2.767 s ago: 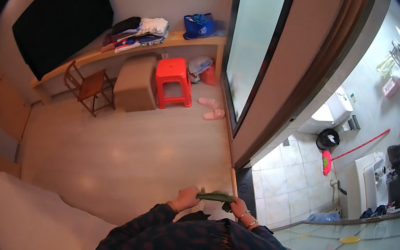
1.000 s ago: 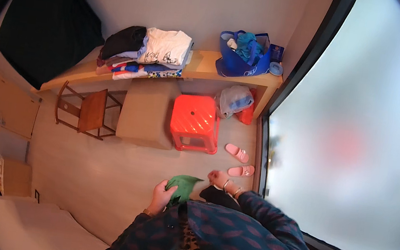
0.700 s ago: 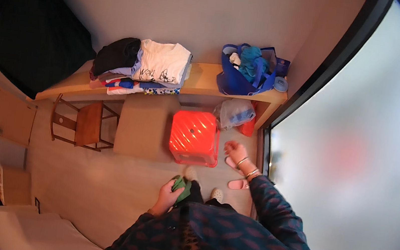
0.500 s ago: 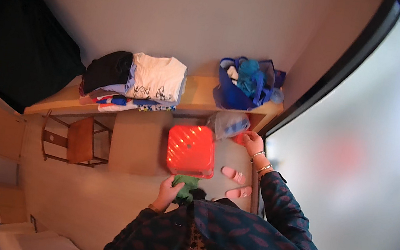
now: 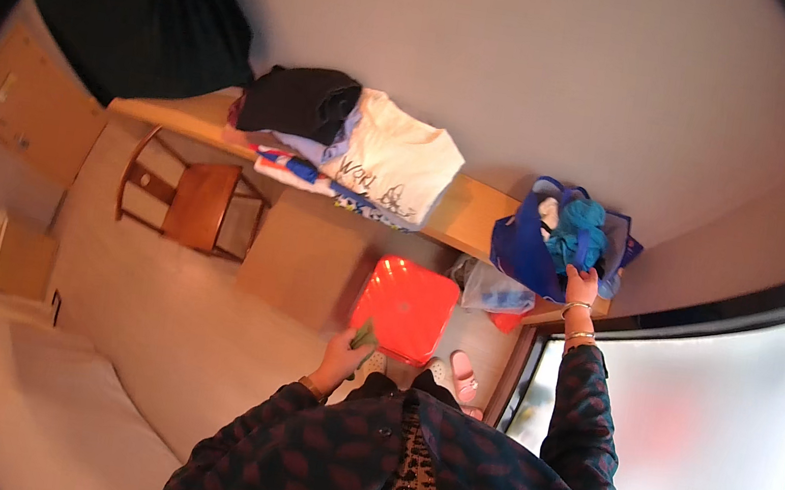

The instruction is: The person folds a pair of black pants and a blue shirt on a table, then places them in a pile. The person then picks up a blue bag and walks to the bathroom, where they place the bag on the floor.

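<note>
My left hand (image 5: 334, 361) is closed around a green cloth (image 5: 364, 334), held beside the near left edge of a red plastic stool (image 5: 409, 309). Off to the right, my right hand (image 5: 581, 286) reaches to a blue bag (image 5: 521, 247) on the wooden shelf. Its fingers are pinched at the bag's near rim or strap; exactly which part, I cannot tell. Inside the bag sits a bunched teal cloth (image 5: 581, 228), with a whitish piece next to it. A white T-shirt (image 5: 402, 159) with dark print and a black folded garment (image 5: 300, 106) top the clothes pile on the same shelf.
Below the shelf lie a clear plastic bag (image 5: 496, 288) and a red item. A wooden chair (image 5: 199, 205) stands left of a brown panel (image 5: 301, 258). Pink slippers (image 5: 462, 376) rest by the frosted window (image 5: 689, 403). A bed (image 5: 77, 382) fills the lower left.
My right hand has moved up from beside the window frame to the blue bag. The view has turned and shifted. The green cloth stays in my left hand, showing less of itself.
</note>
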### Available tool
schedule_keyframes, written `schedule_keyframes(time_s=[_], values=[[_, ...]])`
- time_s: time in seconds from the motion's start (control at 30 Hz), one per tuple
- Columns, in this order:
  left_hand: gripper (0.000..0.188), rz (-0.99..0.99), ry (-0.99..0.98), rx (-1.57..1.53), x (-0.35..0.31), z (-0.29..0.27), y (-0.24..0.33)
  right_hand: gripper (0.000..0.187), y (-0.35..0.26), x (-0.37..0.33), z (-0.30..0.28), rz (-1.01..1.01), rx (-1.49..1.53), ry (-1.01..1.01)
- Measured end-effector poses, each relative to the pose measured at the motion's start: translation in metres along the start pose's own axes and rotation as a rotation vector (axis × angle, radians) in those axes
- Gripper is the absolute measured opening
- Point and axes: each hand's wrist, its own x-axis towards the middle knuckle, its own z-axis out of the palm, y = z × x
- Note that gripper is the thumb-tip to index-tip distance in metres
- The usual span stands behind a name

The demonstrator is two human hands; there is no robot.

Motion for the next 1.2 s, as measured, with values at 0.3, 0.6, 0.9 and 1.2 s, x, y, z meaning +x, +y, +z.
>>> schedule_keyframes(time_s=[0.3, 0.6, 0.9, 1.2], values=[[0.021, 0.109, -0.006, -0.123, -0.021, 0.03, 0.007, 0.032, -0.062, 0.027, 0.03, -0.144, 0.154, -0.365], [0.021, 0.044, 0.149, -0.13, -0.038, 0.041, 0.017, 0.055, -0.044, 0.013, 0.034, -0.23, -0.435, -0.489], [0.022, 0.067, 0.081, -0.087, -0.019, 0.051, 0.027, 0.034, -0.077, 0.065, 0.106, 0.515, 1.283, -0.627], [0.019, 0.096, 0.057, 0.02, -0.014, 0.053, 0.019, 0.041, -0.082, 0.108, 0.149, 1.065, 1.948, -0.348]])
